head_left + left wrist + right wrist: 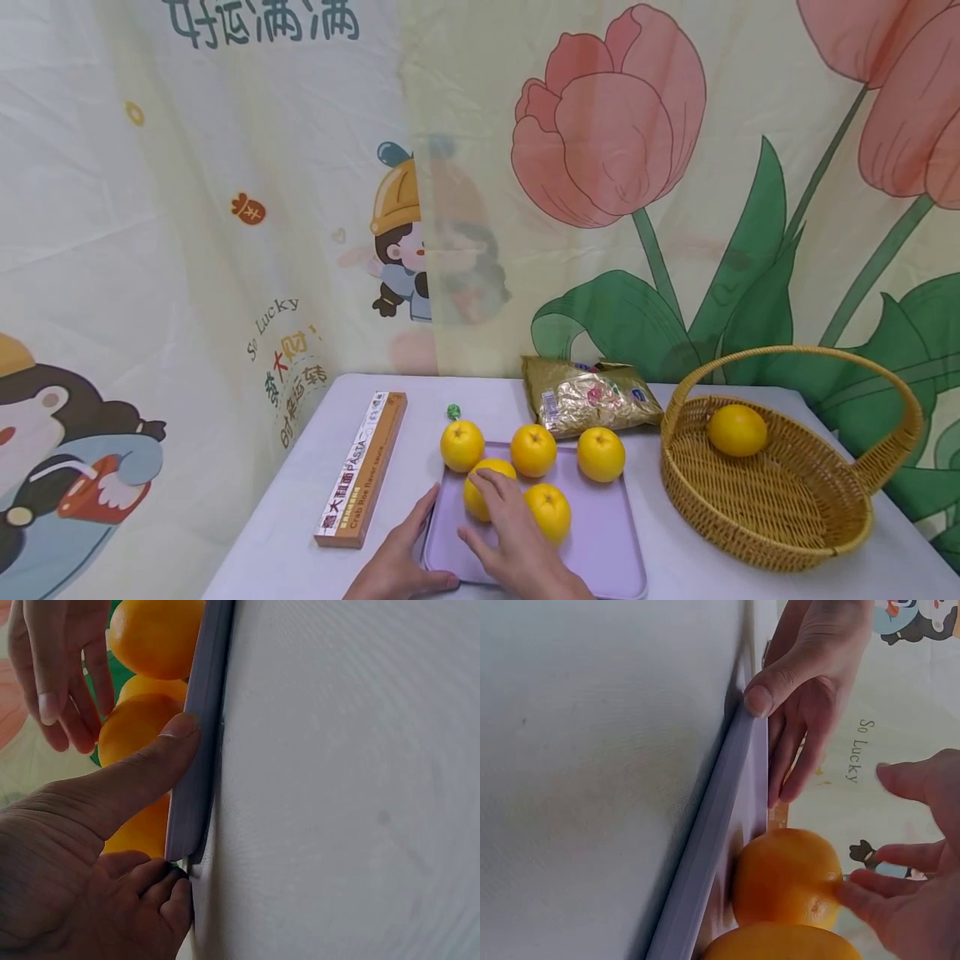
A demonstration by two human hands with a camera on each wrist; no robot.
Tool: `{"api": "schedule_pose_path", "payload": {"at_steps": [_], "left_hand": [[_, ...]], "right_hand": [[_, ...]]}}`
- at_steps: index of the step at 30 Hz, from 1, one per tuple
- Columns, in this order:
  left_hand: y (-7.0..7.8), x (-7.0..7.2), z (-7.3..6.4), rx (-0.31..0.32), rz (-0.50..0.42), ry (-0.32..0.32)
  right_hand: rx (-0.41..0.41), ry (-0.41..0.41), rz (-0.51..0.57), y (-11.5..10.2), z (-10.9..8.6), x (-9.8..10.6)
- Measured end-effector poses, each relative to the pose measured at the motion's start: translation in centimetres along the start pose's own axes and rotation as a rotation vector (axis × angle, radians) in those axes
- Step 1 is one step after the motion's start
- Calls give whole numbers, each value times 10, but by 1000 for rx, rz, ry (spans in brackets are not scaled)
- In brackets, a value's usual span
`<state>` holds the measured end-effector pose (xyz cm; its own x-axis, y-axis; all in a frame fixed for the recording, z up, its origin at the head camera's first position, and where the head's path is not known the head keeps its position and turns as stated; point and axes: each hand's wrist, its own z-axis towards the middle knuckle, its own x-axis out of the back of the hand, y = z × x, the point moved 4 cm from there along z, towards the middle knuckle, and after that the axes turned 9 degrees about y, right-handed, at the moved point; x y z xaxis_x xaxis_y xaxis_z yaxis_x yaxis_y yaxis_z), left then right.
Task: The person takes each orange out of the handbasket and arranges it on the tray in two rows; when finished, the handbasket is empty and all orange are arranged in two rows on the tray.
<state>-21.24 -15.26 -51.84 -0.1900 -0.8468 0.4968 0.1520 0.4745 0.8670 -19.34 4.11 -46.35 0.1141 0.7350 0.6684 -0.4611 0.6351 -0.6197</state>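
Several oranges (550,514) sit on a lilac tray (600,558) on the white table. My left hand (401,554) holds the tray's near left corner, its thumb (161,761) against the near edge and its fingers along the left side. Over the tray, my right hand (517,533) is spread with its fingers apart and loosely bent. Its fingertips overlap the near left orange (480,500) in the head view. One finger reaches the side of an orange (787,877) in the right wrist view, with the thumb well away from it.
Right of the tray stands a wicker basket (765,517) with a tall handle and one orange (737,431) inside. A long pasta box (363,471) lies to the left. Behind the tray are a gold foil packet (592,400) and a small green object (453,412). A printed curtain (465,167) hangs behind.
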Motion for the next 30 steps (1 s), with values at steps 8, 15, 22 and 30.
{"api": "schedule_pose_path", "payload": {"at_steps": [8,15,22,30], "left_hand": [[0,1,2,39,14,2],[-1,0,0,-8,19,4],[0,0,-1,-3,15,1],[-1,0,1,30,16,-1]], "right_hand": [[99,16,-123,-6,-1,-2],[185,37,-129,-3,1,-7],[183,25,-142,0,3,-10],[164,28,-19,-1,4,-8]]}}
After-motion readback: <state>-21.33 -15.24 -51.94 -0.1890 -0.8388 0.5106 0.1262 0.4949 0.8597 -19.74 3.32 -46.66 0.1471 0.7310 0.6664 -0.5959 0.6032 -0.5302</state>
